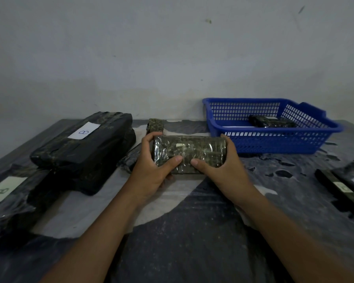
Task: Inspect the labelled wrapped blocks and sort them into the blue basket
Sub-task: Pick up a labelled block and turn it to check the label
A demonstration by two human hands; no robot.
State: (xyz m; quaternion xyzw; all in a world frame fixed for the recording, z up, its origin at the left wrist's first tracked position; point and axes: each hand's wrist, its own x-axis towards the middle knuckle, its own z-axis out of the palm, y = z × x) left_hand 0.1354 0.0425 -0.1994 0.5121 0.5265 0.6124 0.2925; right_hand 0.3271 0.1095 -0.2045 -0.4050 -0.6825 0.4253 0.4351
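Both hands grip one dark, greenish block wrapped in glossy clear film (189,153), held lengthwise between them at the middle of the table. The left hand (151,168) curls round the block's left end, fingers over the top edge and thumb pressed on the near face. The right hand (223,167) mirrors it on the right end, its thumb also lying on the near face, so that the two thumb tips sit near each other at the block's centre. A small pale label patch shows on the block's upper face; what it says is too small to read. Whether the block rests on the table or is lifted just off it cannot be told.

Just behind the held block, a smaller greenish wrapped block (156,125) stands near the wall. To the right and behind sits the blue plastic lattice basket (274,147), its near wall just beside the right hand's fingers. Inside it lies one dark film-wrapped block (272,121) toward the right rear, and a white flat patch shows on the basket floor to its left.

On the left, a large black wrapped block with a white label marked B (84,148) lies atop other dark wrapped blocks. Nearer the left edge is another black wrapped block with a pale B label (10,201). At the far right edge lie long dark wrapped blocks (343,186) with pale labels. Everything rests on a dark grey, mottled table surface (192,231) against a pale wall (172,48).
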